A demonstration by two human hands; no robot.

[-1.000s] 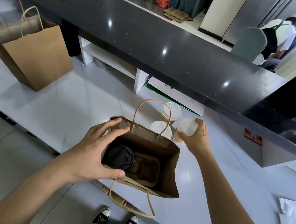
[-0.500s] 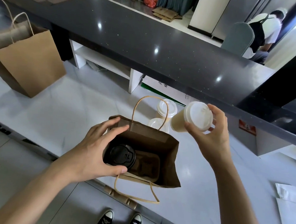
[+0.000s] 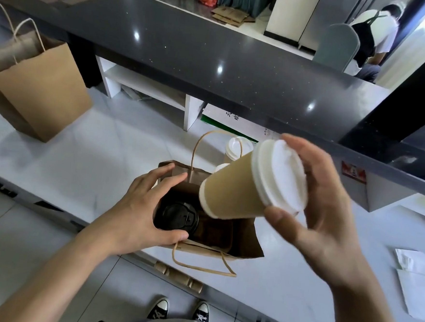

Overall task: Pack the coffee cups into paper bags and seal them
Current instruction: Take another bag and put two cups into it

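Observation:
An open brown paper bag (image 3: 248, 241) stands at the counter's near edge, a cup with a black lid (image 3: 176, 216) sitting in a carrier inside it. My left hand (image 3: 140, 206) holds the bag's left rim, thumb at the near side and fingers at the far side. My right hand (image 3: 316, 213) grips a tan cup with a white lid (image 3: 244, 188) by its lid end, tilted above the bag's mouth. Two more white-lidded cups (image 3: 235, 147) stand behind the bag, partly hidden.
A second brown paper bag (image 3: 42, 93) stands at the far left on the white counter (image 3: 106, 158). A raised black bar top (image 3: 213, 60) runs behind. White papers (image 3: 414, 280) lie at the right. A person sits in the far background.
My right hand has lifted the white-lidded cup from behind the bag and brought it toward me, tilted over the bag's mouth. The left hand has stayed on the bag's rim.

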